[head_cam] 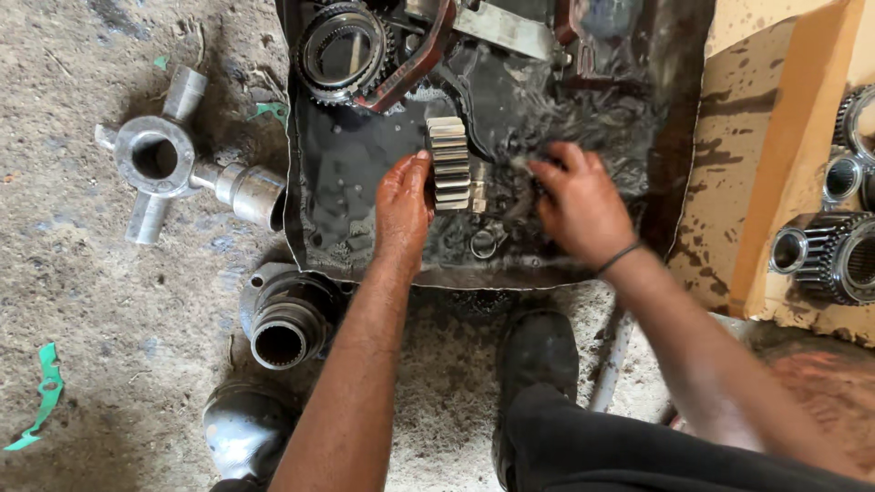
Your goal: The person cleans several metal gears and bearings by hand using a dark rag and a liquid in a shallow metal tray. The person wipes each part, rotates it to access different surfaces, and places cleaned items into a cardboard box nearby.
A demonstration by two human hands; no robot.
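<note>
Left hand: left hand (404, 202) grips the side of a wide steel gear (448, 164), fingertips on its left edge, gear standing on edge in the tray.
Right hand: right hand (581, 208) curled, fingers down in the dark liquid just right of the gear; looks like it holds a small rag or brush but blurred, cannot tell what, if anything.
Gear position: middle of the black wash tray (301, 182), partly in oily liquid, teeth facing up at camera.
Risk 1: gear is wet and oily, held by one hand from the side only; could slip and drop back, splashing.
Risk 2: sharp tooth edges next to right-hand fingers; a slip could nick or pinch them.
Risk 3: small ring (483, 243) lying loose in the liquid near the tray front; easy to lose in the murk.
Risk 4: shoe (538, 351) sits right at the tray lip; a nudge could spill liquid onto the floor.
Count, tray: one held gear, one large toothed ring gear (344, 46) at top left, one reddish fork-like bar (415, 64), one small ring.
Count, floor left: one four-armed cross piece (159, 155), one flanged sleeve (283, 333), one rounded housing (244, 428).
Count, cardboard right: cardboard sheet (766, 137) carries at least three gears, one splined gear (825, 255) fully seen, others cut by frame edge.
Count, hands: two, same person.
</note>
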